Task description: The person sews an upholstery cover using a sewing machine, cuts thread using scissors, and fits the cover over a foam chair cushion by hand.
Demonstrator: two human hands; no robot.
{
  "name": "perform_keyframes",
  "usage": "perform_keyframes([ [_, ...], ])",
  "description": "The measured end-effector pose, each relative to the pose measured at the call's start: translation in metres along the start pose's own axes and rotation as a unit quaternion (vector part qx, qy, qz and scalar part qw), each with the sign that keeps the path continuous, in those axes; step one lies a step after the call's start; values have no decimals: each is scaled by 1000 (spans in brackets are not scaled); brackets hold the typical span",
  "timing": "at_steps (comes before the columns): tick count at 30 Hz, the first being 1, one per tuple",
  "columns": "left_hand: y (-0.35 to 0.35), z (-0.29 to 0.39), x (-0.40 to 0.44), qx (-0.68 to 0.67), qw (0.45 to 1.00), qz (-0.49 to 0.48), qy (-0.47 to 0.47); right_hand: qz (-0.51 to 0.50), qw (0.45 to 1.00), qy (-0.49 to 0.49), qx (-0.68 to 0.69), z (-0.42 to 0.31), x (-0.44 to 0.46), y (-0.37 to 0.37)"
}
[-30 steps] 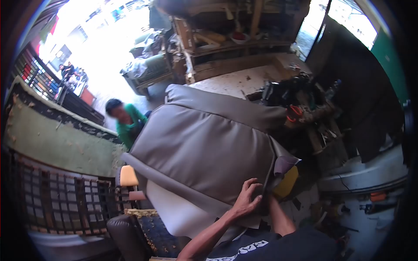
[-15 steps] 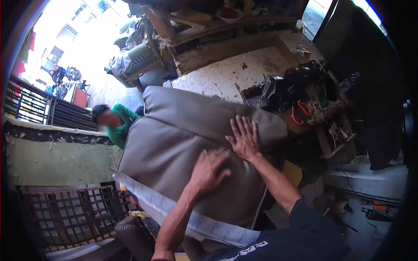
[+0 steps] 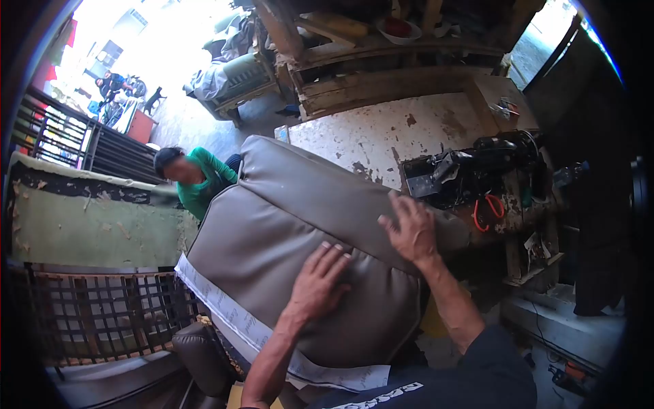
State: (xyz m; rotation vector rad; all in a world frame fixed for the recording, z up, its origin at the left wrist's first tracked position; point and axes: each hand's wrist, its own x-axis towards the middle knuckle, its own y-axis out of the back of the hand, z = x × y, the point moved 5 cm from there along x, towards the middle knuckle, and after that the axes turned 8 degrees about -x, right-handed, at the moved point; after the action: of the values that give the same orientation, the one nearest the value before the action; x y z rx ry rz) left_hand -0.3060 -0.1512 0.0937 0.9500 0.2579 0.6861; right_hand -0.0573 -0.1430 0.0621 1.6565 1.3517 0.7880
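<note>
A large grey-brown leather-like cushion (image 3: 272, 232) lies before me, creased, with a seam running across it. My left hand (image 3: 317, 283) rests on its middle just below the seam, fingers stretched out. Further right, my right hand (image 3: 412, 235) is at the cushion's upper right part, fingers apart and slightly bent, a little blurred; whether it presses on the cover I cannot tell. Neither hand grips anything. Along the cushion's lower left edge runs a white strip with printed lettering (image 3: 231, 319).
A person in a green top (image 3: 204, 178) is beyond the cushion's left end. At right, a black sewing machine (image 3: 470, 167) and orange-handled scissors (image 3: 487, 211) sit on a worn table (image 3: 347, 140). A webbed frame (image 3: 102, 320) stands at lower left, beside a dark padded piece (image 3: 203, 358).
My right hand has shifted right along the cushion, its fingers more bent. My left hand has moved slightly left and down, its fingers straighter. The camera view has shifted.
</note>
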Motion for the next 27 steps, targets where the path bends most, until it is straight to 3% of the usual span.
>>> perform_keyframes([
  [1, 10, -14, -3, 58, 998, 14, 13, -4, 1000, 7, 1, 2, 1, -5],
  [3, 40, -40, -3, 118, 989, 52, 70, 52, 985, 75, -146, -3, 3, -17],
  [5, 66, -80, -11, 109, 980, 97, 136, 82, 983, 85, -143, -12, -10, -20],
  [9, 140, -224, -92, 194, 892, 254, 320, 215, 967, -7, -140, -19, -113, 9],
  [10, 156, -258, -114, 179, 872, 239, 388, 225, 968, -90, -70, -1, -142, 0],
  [11, 168, -284, -130, 160, 847, 230, 451, 189, 952, -221, 98, 38, -178, -31],
  [12, 172, -301, -134, 77, 843, 201, 493, 141, 893, -335, 264, 64, -192, -66],
  [13, 169, -316, -146, -10, 832, 164, 531, -24, 766, -383, 515, 34, -195, -61],
  [14, 134, -401, -172, -133, 848, 160, 488, -32, 748, -384, 541, 49, -190, -81],
  [15, 131, -377, -164, -115, 832, 167, 516, -41, 729, -385, 565, 65, -187, -101],
  [17, 138, -351, -168, -111, 810, 192, 542, -41, 804, -270, 528, 57, -170, -80],
  [18, 149, -324, -173, -160, 810, 231, 514, -2, 901, -221, 373, 56, -157, -51],
  [19, 161, -297, -185, -204, 808, 263, 487, -31, 910, -165, 379, 54, -146, -32],
  [20, 171, -283, -202, -211, 802, 281, 483, -41, 940, -156, 300, 48, -137, -10],
  [22, 185, -239, -225, -411, 723, 342, 437, -51, 957, -76, 276, 38, -110, 3],
  [23, 181, -219, -235, -495, 684, 362, 395, -4, 979, -30, 199, 3, -95, 22],
  [24, 168, -213, -245, -513, 665, 374, 393, -51, 983, -26, 175, 0, -78, 20],
  [26, 139, -194, -267, -548, 622, 380, 410, 36, 977, -10, 211, -13, -45, 19],
  [27, 121, -178, -271, -605, 578, 401, 373, 85, 966, -2, 245, -14, -30, 14],
])
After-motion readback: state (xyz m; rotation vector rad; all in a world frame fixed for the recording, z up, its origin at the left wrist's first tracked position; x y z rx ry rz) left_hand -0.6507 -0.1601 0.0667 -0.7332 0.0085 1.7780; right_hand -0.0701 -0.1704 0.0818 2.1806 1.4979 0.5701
